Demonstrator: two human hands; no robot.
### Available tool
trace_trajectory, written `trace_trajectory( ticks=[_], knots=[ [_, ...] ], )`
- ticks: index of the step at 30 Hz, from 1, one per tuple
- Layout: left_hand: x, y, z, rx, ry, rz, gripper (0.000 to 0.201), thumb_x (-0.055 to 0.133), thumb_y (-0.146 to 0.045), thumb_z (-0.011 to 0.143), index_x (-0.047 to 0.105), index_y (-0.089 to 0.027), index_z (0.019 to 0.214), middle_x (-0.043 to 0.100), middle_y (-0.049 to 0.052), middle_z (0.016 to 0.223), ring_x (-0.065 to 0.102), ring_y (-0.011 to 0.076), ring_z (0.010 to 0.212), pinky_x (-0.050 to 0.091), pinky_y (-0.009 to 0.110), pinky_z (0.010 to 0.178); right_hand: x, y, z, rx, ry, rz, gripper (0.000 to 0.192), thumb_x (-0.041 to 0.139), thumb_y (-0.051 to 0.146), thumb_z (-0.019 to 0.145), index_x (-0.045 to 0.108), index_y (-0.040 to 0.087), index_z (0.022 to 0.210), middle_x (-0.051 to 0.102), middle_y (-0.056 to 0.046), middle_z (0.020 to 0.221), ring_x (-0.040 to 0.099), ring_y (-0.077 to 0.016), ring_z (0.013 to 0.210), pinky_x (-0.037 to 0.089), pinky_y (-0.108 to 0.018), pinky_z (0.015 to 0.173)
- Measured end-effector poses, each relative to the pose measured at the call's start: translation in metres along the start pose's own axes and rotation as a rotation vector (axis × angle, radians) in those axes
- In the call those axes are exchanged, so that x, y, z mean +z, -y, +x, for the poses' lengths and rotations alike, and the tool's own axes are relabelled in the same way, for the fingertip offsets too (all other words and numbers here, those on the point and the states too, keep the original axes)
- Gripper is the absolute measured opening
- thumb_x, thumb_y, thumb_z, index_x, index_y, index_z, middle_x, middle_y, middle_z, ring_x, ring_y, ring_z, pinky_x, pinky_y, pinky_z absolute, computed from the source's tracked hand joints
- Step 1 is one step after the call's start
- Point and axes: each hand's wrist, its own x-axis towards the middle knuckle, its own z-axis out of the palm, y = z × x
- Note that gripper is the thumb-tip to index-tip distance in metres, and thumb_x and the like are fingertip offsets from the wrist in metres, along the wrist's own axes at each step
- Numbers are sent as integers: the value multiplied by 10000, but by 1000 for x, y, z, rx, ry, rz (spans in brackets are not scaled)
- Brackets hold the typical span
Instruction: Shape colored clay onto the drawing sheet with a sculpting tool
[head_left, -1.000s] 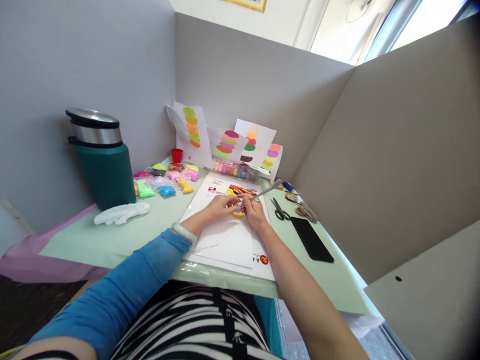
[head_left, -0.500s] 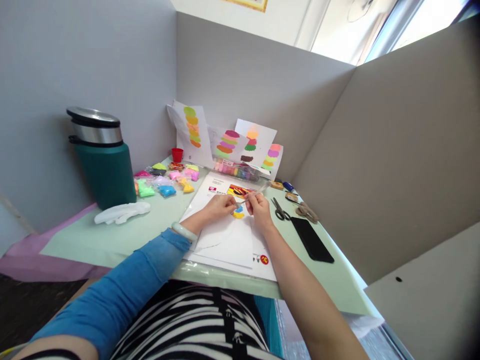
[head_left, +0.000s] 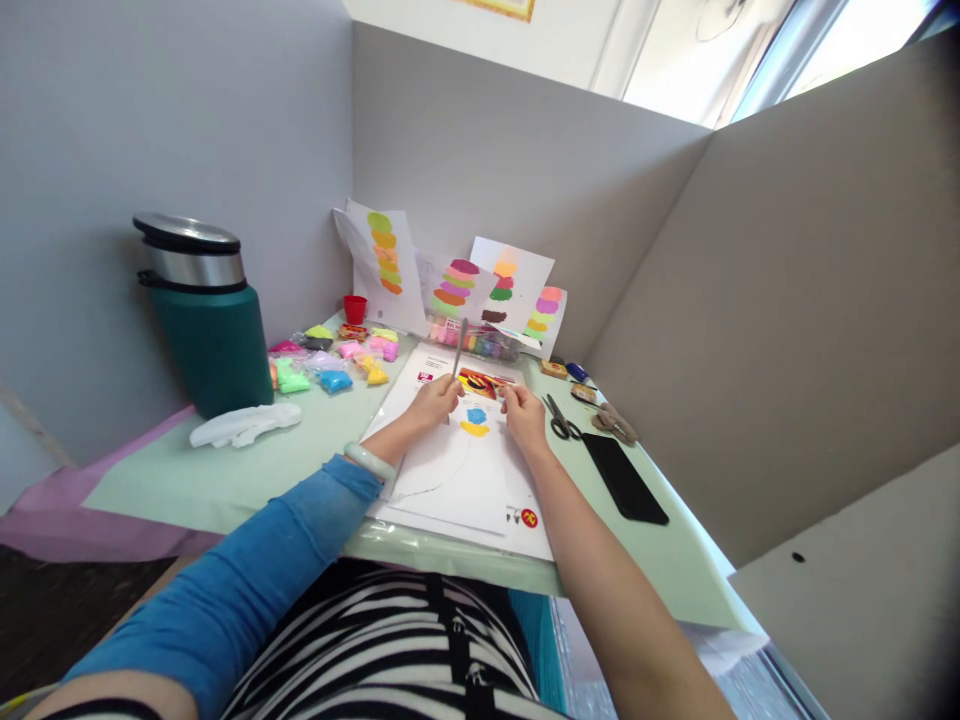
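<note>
My left hand [head_left: 439, 400] is closed around a thin grey stick-like tool [head_left: 460, 345], which points up and away from me. My right hand [head_left: 523, 412] is closed in a pinch to the right of it; whatever lies between those fingertips is too small to make out. Between and below the hands, a blue patch [head_left: 476, 415] and a yellow patch [head_left: 475, 430] lie on a white sheet of paper [head_left: 457, 490]. That sheet rests on a larger white printed pad [head_left: 532, 545] with a red and yellow picture [head_left: 484, 383] near its top.
At left stand a green bottle [head_left: 206, 345] and a crumpled white wipe [head_left: 245, 425]. Small bags of coloured clay [head_left: 335, 381] and a red cup [head_left: 355, 309] sit behind. Scissors [head_left: 561, 420] and a black phone [head_left: 624, 478] lie right. Painted sheets [head_left: 386, 270] lean against the partition.
The thin tool has passed from my right hand to my left and now points upward. My hands have drawn apart, leaving the blue and yellow patches in fuller view.
</note>
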Motion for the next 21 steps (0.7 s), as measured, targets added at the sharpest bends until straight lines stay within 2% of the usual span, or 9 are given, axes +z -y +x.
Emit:
trace_trajectory(
  ticks=[3,5,8,11,16,21],
  knots=[
    [0,7,4,-156,-29,140,195,386,-222,824,567,-168,776,574,4,623,529,126,594,369,218,553,-1,-6,2,5,24,-366,296,400,380,839,636,204,873,653,-32,759,578,-166,744,394,-245,663],
    [0,9,4,-197,-19,202,146,428,-207,808,568,-176,782,595,6,644,538,126,590,365,217,555,-1,-5,1,21,83,-520,298,377,361,852,630,227,933,663,-40,868,581,-183,830,392,-256,697],
    [-1,7,1,-192,17,209,125,453,-185,789,575,-193,816,604,-10,645,525,111,531,362,211,541,-3,-1,-1,56,183,-654,296,363,338,858,622,245,966,654,-43,955,574,-188,895,390,-258,722],
    [-1,8,1,-188,23,169,122,476,-174,764,585,-189,817,598,-14,633,511,102,512,350,202,514,-5,2,-3,61,221,-701,298,359,331,856,617,254,983,649,-39,981,567,-189,918,388,-259,726],
    [0,10,3,-139,-12,-52,124,472,-198,779,589,-164,807,545,-25,569,458,83,480,311,180,447,-5,2,-4,8,258,-696,290,366,332,843,628,260,946,656,-24,949,571,-187,898,385,-254,703],
    [0,2,2,-215,-6,-411,147,417,-281,842,501,-169,798,426,-74,504,276,38,324,190,174,342,-3,3,-5,17,269,-723,300,365,343,841,632,247,939,659,-37,922,572,-192,878,382,-256,690]
  ],
)
